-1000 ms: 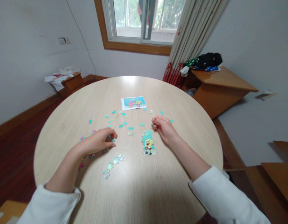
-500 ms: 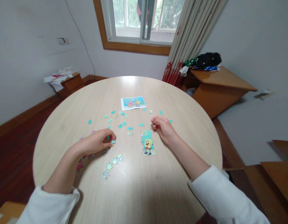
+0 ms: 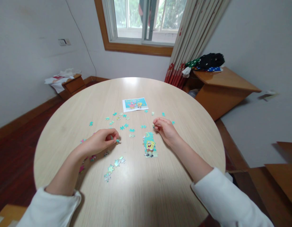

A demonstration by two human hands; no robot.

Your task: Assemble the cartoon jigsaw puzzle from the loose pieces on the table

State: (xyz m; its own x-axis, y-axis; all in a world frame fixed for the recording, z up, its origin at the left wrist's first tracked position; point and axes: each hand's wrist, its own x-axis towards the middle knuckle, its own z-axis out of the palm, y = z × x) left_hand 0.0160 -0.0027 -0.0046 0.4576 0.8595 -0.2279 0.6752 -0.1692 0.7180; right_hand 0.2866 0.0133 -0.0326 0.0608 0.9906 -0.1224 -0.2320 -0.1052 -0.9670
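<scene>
At far left, white papers (image 3: 59, 78) lie on a low wooden stand (image 3: 74, 83), apart from the round desk (image 3: 176, 189), whose pale top shows straight wood grain. Pink pieces (image 3: 81, 169) lie on the desk beside the left forearm, which partly hides them. The left hand (image 3: 99, 142) has a narrow grip: thumb and fingertips hold a teal piece (image 3: 117, 141). Nearer the viewer, a slanting row of star-patterned pieces (image 3: 110, 168) lies flat. Thin, knobbed loose pieces (image 3: 122, 127) are scattered before a rectangular picture sheet (image 3: 135, 104). Right of these lies the joined puzzle section (image 3: 150, 148), oblong with uneven edges. Near its upper right, the right hand (image 3: 166, 130) has a narrow grip on a small piece (image 3: 154, 126), mostly covered by fingers. Farther right, a pleated curtain (image 3: 190, 37) hangs, and bundled dotted cloths (image 3: 212, 61) rest on a wooden cabinet (image 3: 227, 80).
</scene>
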